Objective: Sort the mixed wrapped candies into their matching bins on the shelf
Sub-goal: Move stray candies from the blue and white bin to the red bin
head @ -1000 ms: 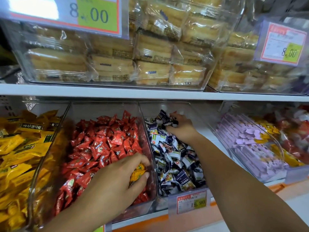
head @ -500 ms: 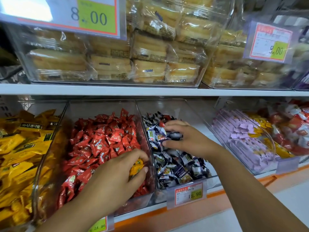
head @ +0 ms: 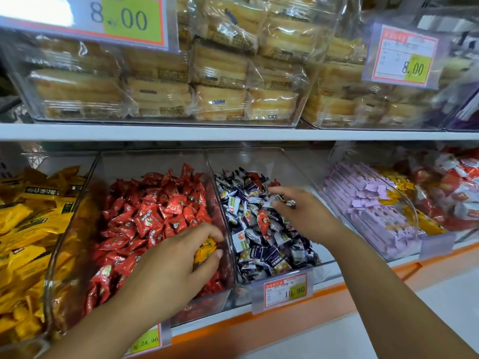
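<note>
Shining yellow candy [head: 206, 251] in left hand [head: 168, 270] above glossy red candies [head: 155, 216].

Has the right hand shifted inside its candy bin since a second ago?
Yes. The right hand has come forward from the back of the candy bin, nearer its front price tag.

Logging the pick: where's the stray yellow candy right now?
Head view, lower centre: the yellow candy is pinched in the left hand, inside the red-candy bin by its right wall.
</note>
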